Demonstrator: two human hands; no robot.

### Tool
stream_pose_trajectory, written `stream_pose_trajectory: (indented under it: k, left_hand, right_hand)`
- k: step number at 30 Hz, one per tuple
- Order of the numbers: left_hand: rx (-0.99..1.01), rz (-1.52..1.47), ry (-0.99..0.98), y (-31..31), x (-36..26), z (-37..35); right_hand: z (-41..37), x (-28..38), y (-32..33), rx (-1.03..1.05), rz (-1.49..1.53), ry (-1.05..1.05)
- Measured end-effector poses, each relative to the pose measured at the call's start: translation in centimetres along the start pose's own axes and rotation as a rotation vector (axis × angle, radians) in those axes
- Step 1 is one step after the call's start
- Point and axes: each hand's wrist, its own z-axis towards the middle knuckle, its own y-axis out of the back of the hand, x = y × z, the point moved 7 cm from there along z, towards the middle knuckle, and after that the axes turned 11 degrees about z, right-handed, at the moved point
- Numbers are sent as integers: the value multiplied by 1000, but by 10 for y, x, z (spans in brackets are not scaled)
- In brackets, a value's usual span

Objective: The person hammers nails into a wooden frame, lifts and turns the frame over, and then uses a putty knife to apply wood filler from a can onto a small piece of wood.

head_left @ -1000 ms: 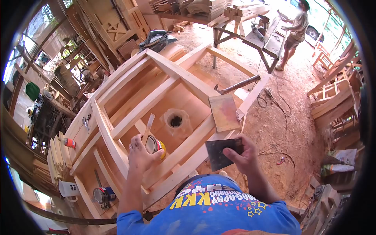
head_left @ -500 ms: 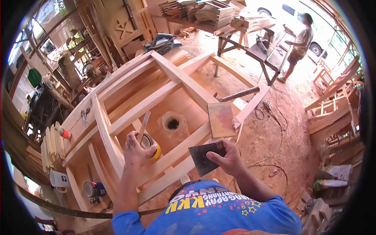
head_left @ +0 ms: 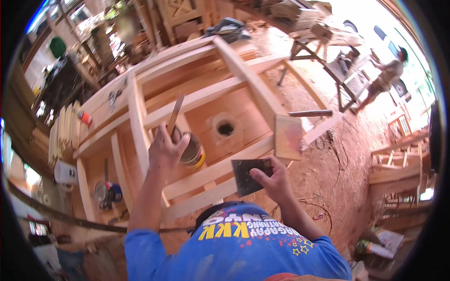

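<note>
On the far left, by the edge of the big wooden frame (head_left: 140, 117), I count one white jug (head_left: 65, 172), one small orange bottle (head_left: 85, 117), one blue can (head_left: 108, 192) low down, and one pair of scissors (head_left: 112, 97) lying on the top rail. Next comes my left hand (head_left: 166, 150). Its fingers are curled tight around one tin (head_left: 193, 153) with a yellow band, held up over the frame, just above a cross rail. One thin stick (head_left: 176, 114) pokes up out of the tin. I cannot tell if my fingers touch the stick too. Past the tin there is an open bay between the rails, with one round hole (head_left: 225, 128) in the panel. That bay has room to move in. My right hand (head_left: 276, 180) is near the front rail. It pinches one dark flat sheet (head_left: 246, 175) at its right edge, thumb on top, the other fingers closed under it. Just above it, one square board (head_left: 287, 137) leans on the frame edge. One metal bar (head_left: 311, 113) lies beside that. To the right is open red dirt floor (head_left: 342, 173), and one other person (head_left: 386, 77) stands well away at a bench
</note>
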Motion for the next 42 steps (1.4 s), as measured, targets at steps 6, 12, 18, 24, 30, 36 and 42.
stream_pose_trajectory:
  k: [6, 12, 18, 24, 30, 36, 42]
  left_hand:
    - [253, -950, 254, -2, 63, 55]
    - [471, -1496, 295, -20, 98, 103]
    - [335, -1314, 473, -47, 121, 124]
    - [257, -1140, 416, -43, 120, 128]
    - [129, -1091, 370, -18, 122, 119]
    - [324, -1003, 176, 10, 41, 53]
    - [646, -1070, 4, -5, -29, -1]
  right_hand:
    - [4, -11, 2, -61, -35, -3]
    - [6, -18, 0, -109, 38, -7]
    - [9, -17, 1, -115, 2, -26]
    - [10, -16, 1, -139, -53, -50]
    - [26, 20, -13, -117, -497, 142]
    - [32, 17, -24, 30, -713, 1]
    - [25, 21, -24, -21, -925, 218]
